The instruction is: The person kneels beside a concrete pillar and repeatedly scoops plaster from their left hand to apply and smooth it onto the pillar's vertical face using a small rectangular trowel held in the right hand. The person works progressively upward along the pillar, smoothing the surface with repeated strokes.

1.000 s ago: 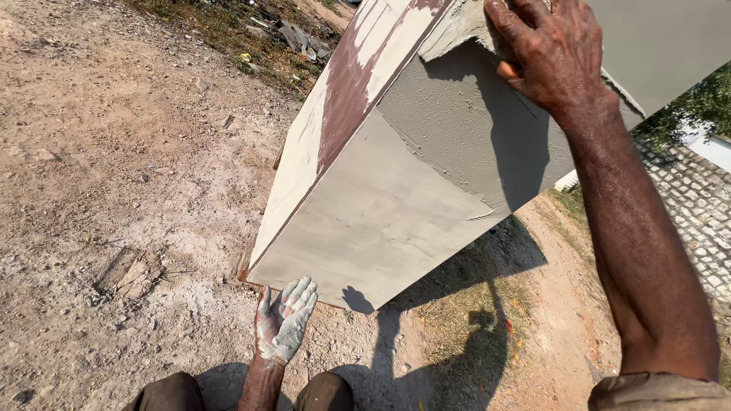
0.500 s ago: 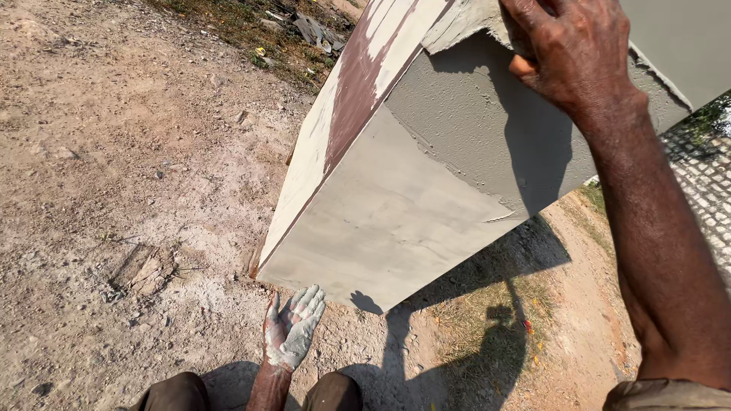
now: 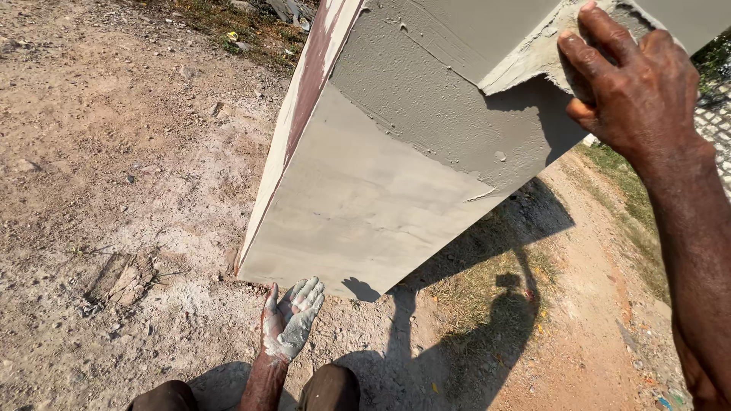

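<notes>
head view, right hand [image 3: 628, 95] lower on pillar [image 3: 381, 190]

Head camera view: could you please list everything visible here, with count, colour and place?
plastered pillar: one, grey with smooth lower face and rougher wet plaster above, centre, rising from the ground
painted side of pillar: one face, cream with dark red patches, left edge of the pillar
dirt ground: pale brown, stony, left and bottom
broken brick piece: one, brownish, on the ground at lower left
grass and litter: green-brown patch, top
shadow of a person: one, dark, on the ground at lower right
paved strip: grey, far right edge
left hand: open, coated in grey plaster, palm up near the pillar's base
right hand: pressed on the upper plaster edge; any tool is hidden
</notes>
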